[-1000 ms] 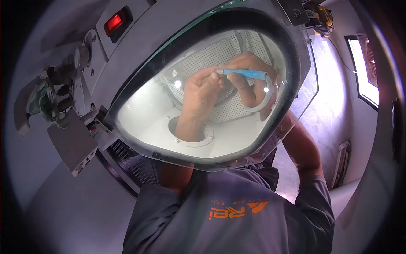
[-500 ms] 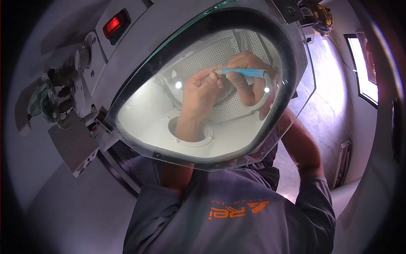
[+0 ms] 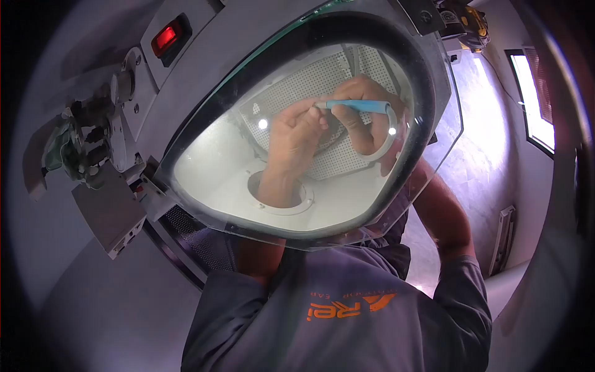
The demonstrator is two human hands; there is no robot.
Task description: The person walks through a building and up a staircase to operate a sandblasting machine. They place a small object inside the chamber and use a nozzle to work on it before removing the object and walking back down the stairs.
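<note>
Through the window [image 3: 229, 180] of a white cabinet I see both my hands inside. My right hand [image 3: 365, 133] is closed around a light blue pen-shaped blasting handpiece [image 3: 362, 106], which lies almost level with its pale tip pointing left. A pale hose [image 3: 387, 142] curves down from its back end. My left hand [image 3: 294, 139] comes up through a round arm port [image 3: 282, 211], thumb and fingers pinched together at the tip of the handpiece. Whatever those fingertips hold is too small to make out.
A perforated plate [image 3: 338, 166] forms the cabinet floor beneath my hands. Outside, a lit red switch [image 3: 165, 38] sits at upper left, above a grinder-like machine [image 3: 83, 142]. A yellow and black power tool [image 3: 472, 28] stands at upper right.
Both hands and the handpiece hold nearly the same position. The whole view has shifted only very slightly.
</note>
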